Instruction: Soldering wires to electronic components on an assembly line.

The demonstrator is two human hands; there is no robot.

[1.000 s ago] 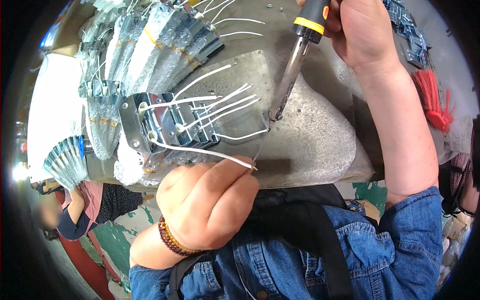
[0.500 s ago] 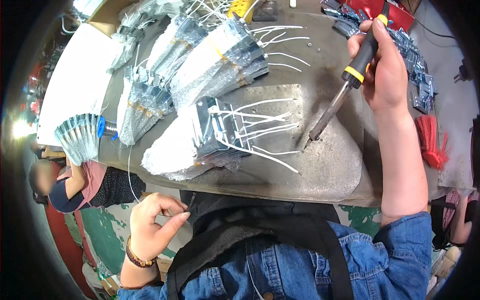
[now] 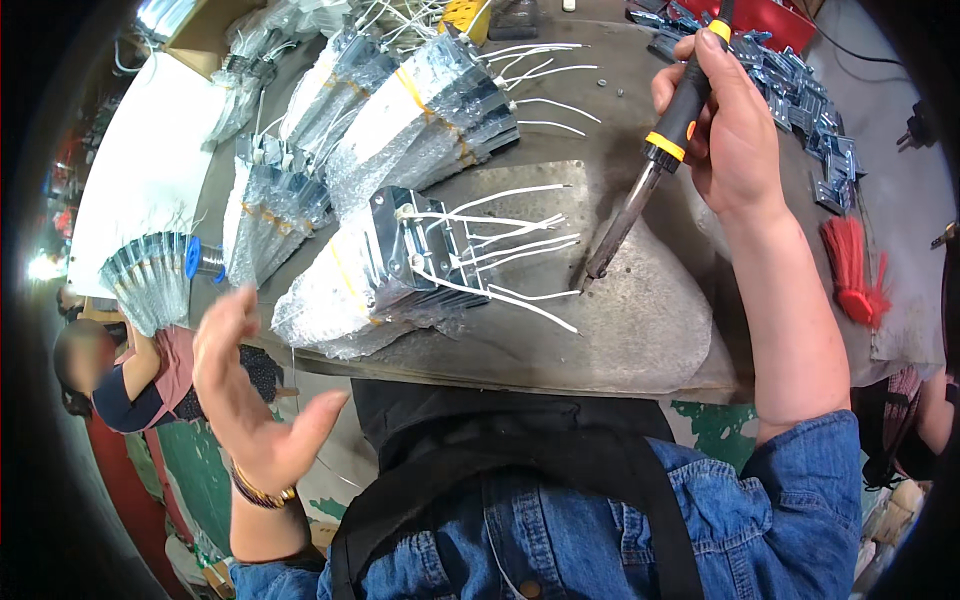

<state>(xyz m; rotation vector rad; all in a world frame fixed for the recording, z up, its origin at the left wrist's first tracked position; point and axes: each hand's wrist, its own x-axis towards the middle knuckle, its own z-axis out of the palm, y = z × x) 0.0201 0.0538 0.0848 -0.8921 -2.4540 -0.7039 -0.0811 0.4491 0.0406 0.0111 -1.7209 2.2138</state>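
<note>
In my right hand (image 3: 735,135) is a soldering iron (image 3: 680,118) with a black and yellow handle, my fingers wrapped round it. Its dark tip points down beside the bare end of a white wire (image 3: 535,294), close to the metal plate (image 3: 655,325); whether they touch I cannot tell. That wire comes from a bubble-wrapped bundle of metal parts (image 3: 425,245), whose several white leads lie to the right. My left hand (image 3: 245,400) is raised off the table's near edge, thumb spread from the straightened fingers, nothing visible in it. A thin strand hangs near it.
More bubble-wrapped bundles (image 3: 410,120) lie at the back left. A blue spool (image 3: 205,259) stands by another bundle (image 3: 150,280) at the left edge. Loose metal brackets (image 3: 800,90) and a red brush (image 3: 850,270) are on the right. A co-worker (image 3: 130,370) sits at the left.
My left hand has opened from a pinch on a thin strand and moved up and left. The iron stays in my right hand, its tip still near the wire end. The view has shifted slightly.
</note>
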